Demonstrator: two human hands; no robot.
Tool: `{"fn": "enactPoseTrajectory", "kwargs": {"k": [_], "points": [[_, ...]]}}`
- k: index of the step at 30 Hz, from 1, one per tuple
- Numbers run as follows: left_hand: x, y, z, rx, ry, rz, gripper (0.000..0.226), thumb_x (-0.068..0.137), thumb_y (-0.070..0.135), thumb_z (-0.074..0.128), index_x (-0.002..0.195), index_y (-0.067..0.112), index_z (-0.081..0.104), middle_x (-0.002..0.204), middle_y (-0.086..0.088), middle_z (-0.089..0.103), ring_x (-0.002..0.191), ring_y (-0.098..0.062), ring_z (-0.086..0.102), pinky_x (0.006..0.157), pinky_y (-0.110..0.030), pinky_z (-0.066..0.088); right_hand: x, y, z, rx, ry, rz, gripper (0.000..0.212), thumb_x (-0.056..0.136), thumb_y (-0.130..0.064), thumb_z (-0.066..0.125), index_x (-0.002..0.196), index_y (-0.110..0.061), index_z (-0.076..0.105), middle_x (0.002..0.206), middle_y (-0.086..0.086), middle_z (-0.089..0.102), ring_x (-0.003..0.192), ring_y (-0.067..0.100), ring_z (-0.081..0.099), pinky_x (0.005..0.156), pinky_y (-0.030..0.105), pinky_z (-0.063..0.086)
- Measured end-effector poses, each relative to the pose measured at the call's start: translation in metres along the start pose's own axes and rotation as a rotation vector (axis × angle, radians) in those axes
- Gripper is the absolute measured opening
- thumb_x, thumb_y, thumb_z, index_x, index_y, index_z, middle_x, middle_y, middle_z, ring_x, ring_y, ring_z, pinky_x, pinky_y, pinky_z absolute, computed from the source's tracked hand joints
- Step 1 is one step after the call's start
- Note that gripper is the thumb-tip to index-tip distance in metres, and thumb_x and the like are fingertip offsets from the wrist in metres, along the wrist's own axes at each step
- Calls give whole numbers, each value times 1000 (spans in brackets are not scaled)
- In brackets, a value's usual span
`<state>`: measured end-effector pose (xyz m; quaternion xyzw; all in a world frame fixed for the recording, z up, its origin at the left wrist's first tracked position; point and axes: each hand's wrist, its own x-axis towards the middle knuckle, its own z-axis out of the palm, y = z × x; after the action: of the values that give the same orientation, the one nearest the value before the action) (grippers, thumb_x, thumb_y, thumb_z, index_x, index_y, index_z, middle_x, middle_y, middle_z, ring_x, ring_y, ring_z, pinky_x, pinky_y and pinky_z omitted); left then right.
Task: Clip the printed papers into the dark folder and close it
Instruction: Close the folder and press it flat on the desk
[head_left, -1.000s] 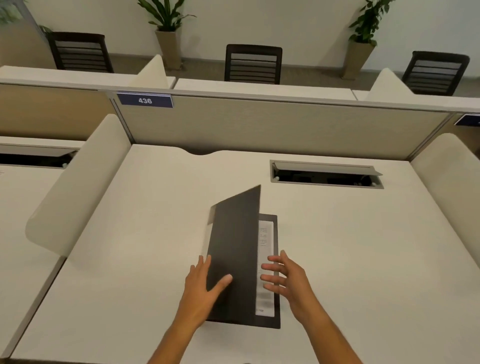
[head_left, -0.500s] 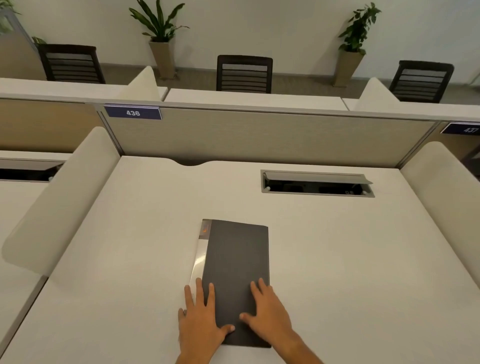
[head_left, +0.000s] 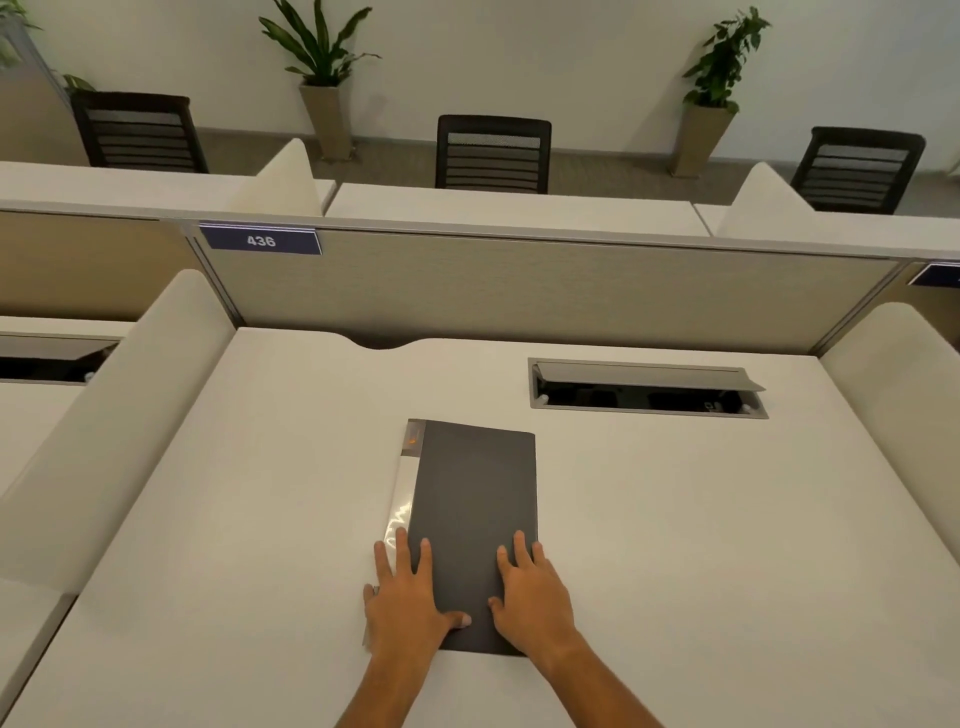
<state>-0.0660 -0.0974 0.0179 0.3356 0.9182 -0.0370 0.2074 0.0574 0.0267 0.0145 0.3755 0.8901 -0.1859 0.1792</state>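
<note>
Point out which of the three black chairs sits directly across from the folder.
The middle chair, behind the partition in line with the dark folder; the other two stand far left and far right.

Bare desk all around the closed folder; open cable hatch beyond, side dividers well apart.

Left hand flat, palm down, fingers spread and extended forward. Right hand likewise flat, palm down, thumb angled inward. Both forearms bare, converging.
</note>
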Motion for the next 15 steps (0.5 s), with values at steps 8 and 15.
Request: {"fn": "enactPoseTrajectory", "kwargs": {"k": [8,15], "points": [[71,11,-30,14,17,-19,134,69,93,63,170,29,3,180,-8,-10,165,-44,-3,125,-61,32,69,-6,-35,-5,-18,19,75,111,-44,52,176,-22,20,187,8,8,171,39,13,134,47,34],[129,18,-48,33,18,-33,133,68,93,64,170,30,4,180,-8,-8,164,-44,-2,125,-62,32,122,-8,-56,-13,-9,17,77,110,-40,54,176,-22,19,187,8,5,172,39,9,128,46,45]]}}
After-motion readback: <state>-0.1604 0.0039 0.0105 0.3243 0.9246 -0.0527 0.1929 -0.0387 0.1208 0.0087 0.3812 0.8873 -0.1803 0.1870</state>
